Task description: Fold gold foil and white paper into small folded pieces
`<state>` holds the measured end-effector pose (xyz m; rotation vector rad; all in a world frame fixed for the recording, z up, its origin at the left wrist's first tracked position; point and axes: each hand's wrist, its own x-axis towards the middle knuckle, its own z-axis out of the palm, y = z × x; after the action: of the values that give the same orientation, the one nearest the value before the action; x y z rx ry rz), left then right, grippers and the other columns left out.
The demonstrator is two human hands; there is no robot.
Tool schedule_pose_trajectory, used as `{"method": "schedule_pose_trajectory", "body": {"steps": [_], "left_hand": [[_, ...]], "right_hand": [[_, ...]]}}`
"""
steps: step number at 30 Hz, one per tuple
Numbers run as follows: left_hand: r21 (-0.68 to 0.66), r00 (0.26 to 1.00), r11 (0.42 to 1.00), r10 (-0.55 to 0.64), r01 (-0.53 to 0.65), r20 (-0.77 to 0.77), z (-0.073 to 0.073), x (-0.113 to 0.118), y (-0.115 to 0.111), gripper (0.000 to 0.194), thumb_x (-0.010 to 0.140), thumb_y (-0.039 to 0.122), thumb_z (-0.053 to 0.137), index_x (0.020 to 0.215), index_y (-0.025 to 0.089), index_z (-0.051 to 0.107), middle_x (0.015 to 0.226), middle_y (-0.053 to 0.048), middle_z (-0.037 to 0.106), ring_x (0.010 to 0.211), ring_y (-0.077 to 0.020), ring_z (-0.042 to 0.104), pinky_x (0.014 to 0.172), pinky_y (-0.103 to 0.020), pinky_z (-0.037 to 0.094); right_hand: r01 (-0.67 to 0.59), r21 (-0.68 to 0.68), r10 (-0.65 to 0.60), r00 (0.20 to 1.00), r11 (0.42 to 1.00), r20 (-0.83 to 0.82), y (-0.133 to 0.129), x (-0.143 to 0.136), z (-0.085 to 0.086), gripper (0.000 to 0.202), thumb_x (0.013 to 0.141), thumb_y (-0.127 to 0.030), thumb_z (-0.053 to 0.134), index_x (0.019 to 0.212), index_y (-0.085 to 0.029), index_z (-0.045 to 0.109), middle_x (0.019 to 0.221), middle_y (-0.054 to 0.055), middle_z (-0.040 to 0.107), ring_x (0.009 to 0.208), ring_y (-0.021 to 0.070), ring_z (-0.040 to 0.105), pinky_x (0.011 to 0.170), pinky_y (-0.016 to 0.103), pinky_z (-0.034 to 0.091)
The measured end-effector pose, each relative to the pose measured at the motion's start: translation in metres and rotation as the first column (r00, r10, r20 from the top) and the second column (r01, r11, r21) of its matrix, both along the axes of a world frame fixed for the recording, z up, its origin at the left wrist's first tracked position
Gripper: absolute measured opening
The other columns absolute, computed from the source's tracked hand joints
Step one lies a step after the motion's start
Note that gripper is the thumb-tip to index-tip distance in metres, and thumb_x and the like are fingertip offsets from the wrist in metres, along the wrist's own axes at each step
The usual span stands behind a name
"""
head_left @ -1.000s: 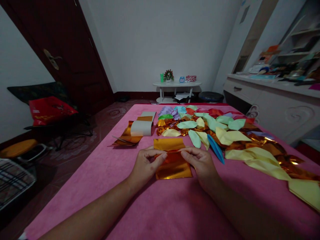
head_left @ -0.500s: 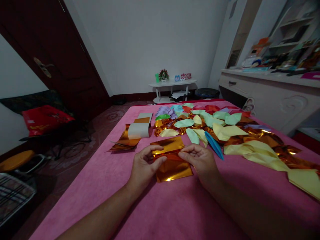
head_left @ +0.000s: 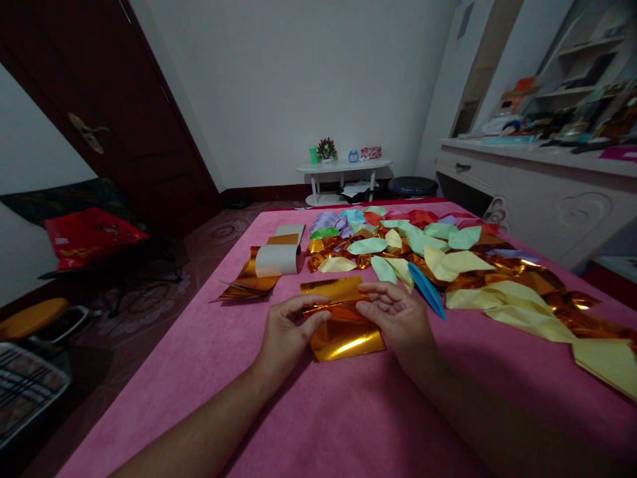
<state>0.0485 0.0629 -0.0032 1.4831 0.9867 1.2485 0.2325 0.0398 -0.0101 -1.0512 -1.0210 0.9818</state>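
Nearside pink cloth (head_left: 338, 418) free, blue paper (head_left: 426, 292) obstacle rightward

With the right hand (head_left: 405, 322), parts index finger (head_left: 381, 287) from thumb (head_left: 372, 312) — closer together a second ago — and, on the near half of the gold foil sheet (head_left: 343, 330), catches a broader, brighter glare (head_left: 354, 346).

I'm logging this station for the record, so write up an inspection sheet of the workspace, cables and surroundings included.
Surface: pink, clothlike tabletop.
Work things: shiny rectangular gold foil sheet with a fold across it; curled gold and grey paper sheets lie farther left.
Clutter: spread of multicoloured folded paper and foil pieces, ahead and to the right.
Hands: left hand and right hand both pinch the gold foil sheet near its fold.
Cables: nothing seen.
Surroundings: dark red panelled door, white oval table, red bag.
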Motion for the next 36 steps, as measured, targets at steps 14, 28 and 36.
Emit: {"method": "schedule_pose_trajectory", "body": {"steps": [14, 28, 36], "left_hand": [[0.004, 0.996, 0.997, 0.076, -0.075, -0.045, 0.0020, -0.0003, -0.0017, 0.019, 0.067, 0.020, 0.078, 0.085, 0.019, 0.076, 0.089, -0.004, 0.076, 0.083, -0.0174, 0.070, 0.077, -0.025, 0.056], [-0.020, 0.998, 0.998, 0.057, -0.058, -0.040, 0.0056, 0.0035, -0.0035, 0.017, 0.066, 0.017, 0.078, 0.083, 0.018, 0.076, 0.085, -0.003, 0.076, 0.079, -0.0161, 0.070, 0.074, -0.022, 0.056], [-0.074, 0.997, 0.996, 0.046, -0.041, 0.069, 0.0041, 0.0045, -0.0029, 0.020, 0.061, 0.016, 0.080, 0.081, 0.017, 0.075, 0.083, -0.002, 0.076, 0.074, -0.0140, 0.070, 0.069, -0.020, 0.056]], "right_hand": [[0.030, -0.042, -0.031, 0.999, 0.999, -0.034, 0.0014, 0.0010, -0.0001, 0.023, 0.059, -0.035, 0.083, 0.067, -0.020, 0.068, 0.085, 0.005, 0.072, 0.072, 0.0182, 0.066, 0.065, 0.028, 0.053], [0.009, -0.096, -0.029, 0.979, 0.995, -0.201, 0.0023, 0.0018, 0.0024, 0.026, 0.051, -0.029, 0.088, 0.063, -0.018, 0.068, 0.065, 0.002, 0.070, 0.061, 0.0142, 0.063, 0.060, 0.025, 0.052], [0.030, -0.058, -0.043, 0.975, 0.998, -0.218, 0.0037, 0.0027, -0.0017, 0.026, 0.052, -0.027, 0.087, 0.063, -0.019, 0.065, 0.065, 0.000, 0.069, 0.060, 0.0132, 0.062, 0.059, 0.024, 0.051]]}}
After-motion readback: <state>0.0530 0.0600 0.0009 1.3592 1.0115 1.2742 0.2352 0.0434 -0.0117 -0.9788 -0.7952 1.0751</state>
